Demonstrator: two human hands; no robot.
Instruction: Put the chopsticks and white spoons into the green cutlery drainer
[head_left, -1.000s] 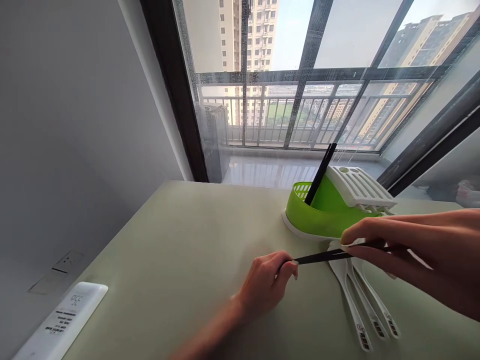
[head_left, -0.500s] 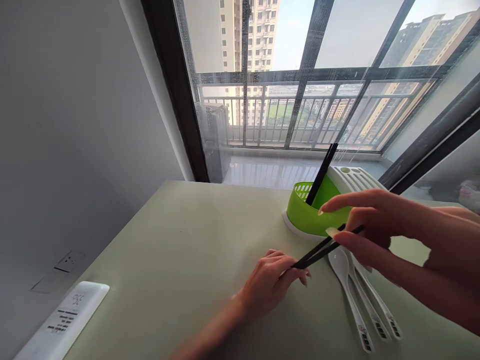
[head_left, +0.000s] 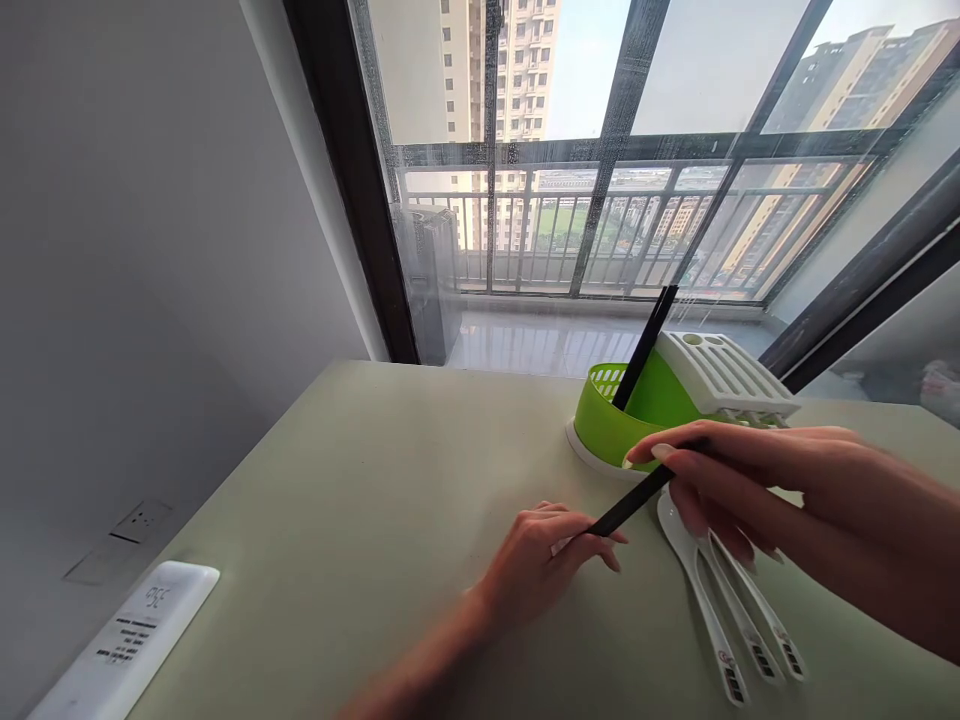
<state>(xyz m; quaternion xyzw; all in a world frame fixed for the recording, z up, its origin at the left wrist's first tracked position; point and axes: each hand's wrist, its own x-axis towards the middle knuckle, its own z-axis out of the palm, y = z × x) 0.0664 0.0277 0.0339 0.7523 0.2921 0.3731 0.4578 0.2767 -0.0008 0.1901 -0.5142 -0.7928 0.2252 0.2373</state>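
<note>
My right hand [head_left: 739,475] grips a pair of black chopsticks [head_left: 626,508] near their upper end, tilted down to the left. Their lower tips rest against the fingertips of my left hand [head_left: 544,560], which lies on the pale green table [head_left: 375,500]. Just behind stands a green cutlery holder [head_left: 611,425] with a white slotted lid [head_left: 724,375]. Another pair of black chopsticks [head_left: 645,345] leans upright in it. Three white spoons [head_left: 720,605] lie side by side on the table under my right hand.
A white remote-like device [head_left: 124,640] lies at the table's left front corner. A grey wall with a socket [head_left: 139,520] is on the left. Behind the table is a large window with a dark frame [head_left: 352,180] and a balcony railing.
My right hand has lifted the back end of the chopsticks from nearly flat to a tilt and closed over them. My left hand stayed at their tips.
</note>
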